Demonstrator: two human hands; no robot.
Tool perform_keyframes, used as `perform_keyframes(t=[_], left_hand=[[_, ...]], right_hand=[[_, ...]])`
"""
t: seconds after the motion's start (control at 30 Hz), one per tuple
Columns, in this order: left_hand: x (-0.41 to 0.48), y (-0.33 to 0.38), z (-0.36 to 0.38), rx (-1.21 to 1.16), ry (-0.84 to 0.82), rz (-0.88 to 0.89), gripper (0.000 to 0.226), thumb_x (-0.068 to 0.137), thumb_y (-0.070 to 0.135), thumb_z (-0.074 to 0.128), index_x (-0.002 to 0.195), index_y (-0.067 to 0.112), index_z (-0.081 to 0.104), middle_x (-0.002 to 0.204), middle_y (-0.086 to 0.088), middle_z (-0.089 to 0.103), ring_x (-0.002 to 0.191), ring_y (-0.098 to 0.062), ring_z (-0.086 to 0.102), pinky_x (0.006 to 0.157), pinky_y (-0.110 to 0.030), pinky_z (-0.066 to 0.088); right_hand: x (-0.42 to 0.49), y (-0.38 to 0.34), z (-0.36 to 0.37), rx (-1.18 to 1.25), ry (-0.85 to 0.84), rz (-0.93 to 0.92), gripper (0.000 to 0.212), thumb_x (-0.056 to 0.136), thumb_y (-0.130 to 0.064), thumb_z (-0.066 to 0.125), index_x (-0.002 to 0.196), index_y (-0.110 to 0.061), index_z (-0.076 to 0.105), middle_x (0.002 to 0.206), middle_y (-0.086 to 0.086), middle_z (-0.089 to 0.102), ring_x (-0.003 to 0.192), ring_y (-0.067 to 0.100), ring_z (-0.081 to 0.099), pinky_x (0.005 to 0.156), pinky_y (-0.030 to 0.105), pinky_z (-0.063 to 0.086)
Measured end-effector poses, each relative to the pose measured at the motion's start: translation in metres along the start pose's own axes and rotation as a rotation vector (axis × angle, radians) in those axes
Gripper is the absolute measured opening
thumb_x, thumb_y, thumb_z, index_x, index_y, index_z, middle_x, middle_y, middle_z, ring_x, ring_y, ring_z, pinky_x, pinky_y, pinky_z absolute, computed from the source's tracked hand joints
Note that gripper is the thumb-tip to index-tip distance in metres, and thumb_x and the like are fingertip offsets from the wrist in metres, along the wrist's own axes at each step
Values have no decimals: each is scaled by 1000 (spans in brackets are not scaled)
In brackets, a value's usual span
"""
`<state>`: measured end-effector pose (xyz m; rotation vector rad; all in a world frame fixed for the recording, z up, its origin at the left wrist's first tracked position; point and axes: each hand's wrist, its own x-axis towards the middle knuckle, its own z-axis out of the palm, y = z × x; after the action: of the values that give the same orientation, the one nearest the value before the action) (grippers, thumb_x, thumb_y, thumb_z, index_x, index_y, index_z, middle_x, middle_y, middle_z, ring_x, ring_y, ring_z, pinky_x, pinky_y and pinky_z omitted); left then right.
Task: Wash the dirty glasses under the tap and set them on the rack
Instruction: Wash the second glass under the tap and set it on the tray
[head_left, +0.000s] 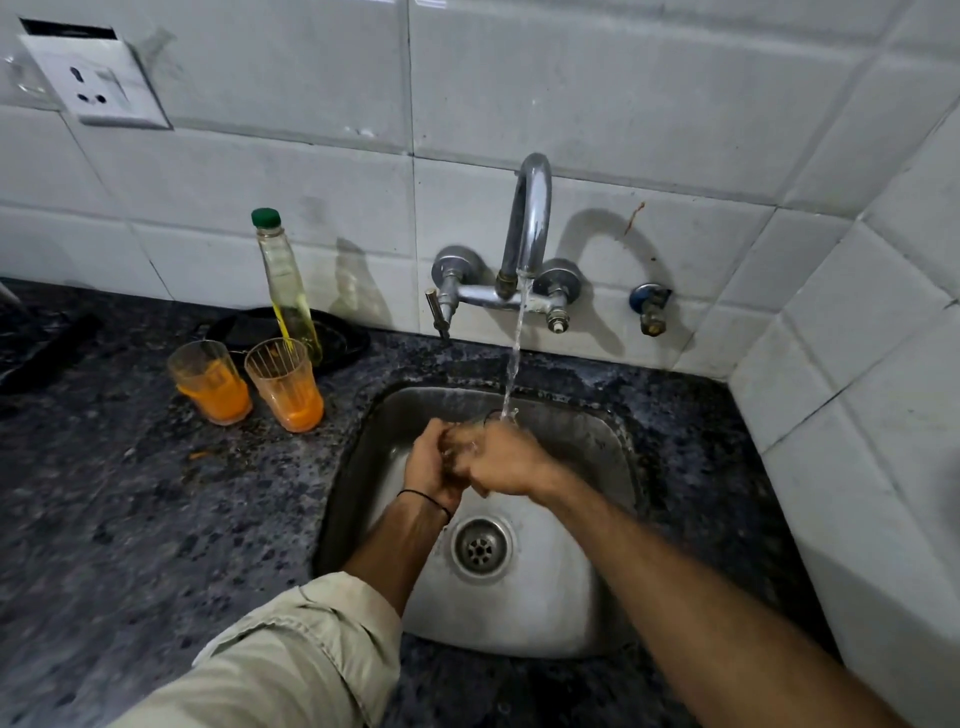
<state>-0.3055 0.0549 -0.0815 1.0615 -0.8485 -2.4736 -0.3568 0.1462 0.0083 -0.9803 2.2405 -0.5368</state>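
A clear glass (464, 435) is held over the steel sink (608, 447), mostly hidden between my hands. My left hand (430, 462) wraps its left side and my right hand (501, 460) grips its right side. Water runs from the chrome tap (531, 218) onto the glass rim. Two dirty glasses with orange residue stand on the counter left of the sink: one (210, 382) farther left, the other (284, 383) beside it. No rack is in view.
A bottle with a green cap (288, 291) stands behind the dirty glasses, in front of a black pan (343, 338). The dark granite counter (130, 519) surrounds the sink. White tiled walls close off the back and right. A drain (480, 545) sits mid-basin.
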Motion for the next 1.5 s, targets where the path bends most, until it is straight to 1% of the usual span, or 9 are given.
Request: perform_keyframes(t=[0.17,0.3,0.47,0.6,0.9,1.07,1.23,1.4,1.5], left_hand=[[3,-7,-5,24,105,115,15,85,18,59,81,6,67,72,-8,63,65,-18,59,56,-26,51],[7,9,-4,10,26,30,21,91,18,50,75,8,60,73,-8,56,59,-19,58,58,-28,50],[1,9,0,80,-61,-87,32,95,24,46,71,9,61,67,-10,63,62,-21,61,69,-33,49],[0,8,8,99,-17,-64,29,94,26,50,76,9,65,72,-11,67,63,-23,64,65,-33,52],[12,-5,9,62,173,35,25,95,21,53,77,7,63,61,-6,61,56,-19,57,46,-21,51],[12,5,2,13,97,-98,35,91,35,52,86,3,66,88,-16,68,72,-27,67,69,-35,55],[3,5,9,121,-30,-260,40,97,36,45,87,4,66,81,-17,67,72,-26,64,73,-37,51],[2,7,17,179,38,-177,27,88,27,53,91,3,66,85,-16,67,73,-28,64,70,-36,54],[12,4,9,175,153,-99,16,83,22,58,78,7,63,76,-12,63,58,-22,61,51,-28,51]], right_hand=[[1,-21,38,847,299,375,12,76,-5,57,76,-8,69,79,6,71,76,18,66,70,32,54],[-23,9,51,269,394,-187,31,78,-3,52,98,-13,73,101,1,72,94,12,62,86,21,51],[-20,52,-14,-819,167,-846,47,75,-20,65,121,-9,69,123,9,70,123,26,61,115,60,31],[-15,36,-7,-787,67,-591,56,82,-19,55,138,-24,54,145,-2,54,139,16,44,124,49,9],[-17,-5,64,601,629,142,31,86,-1,53,91,-26,70,96,-4,69,86,13,62,68,19,49],[-33,52,61,-153,659,-427,46,73,4,61,115,-15,64,114,2,66,107,16,58,92,37,52],[-19,80,-13,-897,233,-910,44,79,-17,44,114,-15,71,117,3,72,118,21,64,113,52,38],[-4,43,-3,-807,-11,-428,39,83,-18,56,121,-17,63,129,5,61,128,26,50,117,41,27],[4,43,27,-61,45,-70,45,69,-23,50,111,-26,69,115,4,66,114,27,60,96,40,51]])
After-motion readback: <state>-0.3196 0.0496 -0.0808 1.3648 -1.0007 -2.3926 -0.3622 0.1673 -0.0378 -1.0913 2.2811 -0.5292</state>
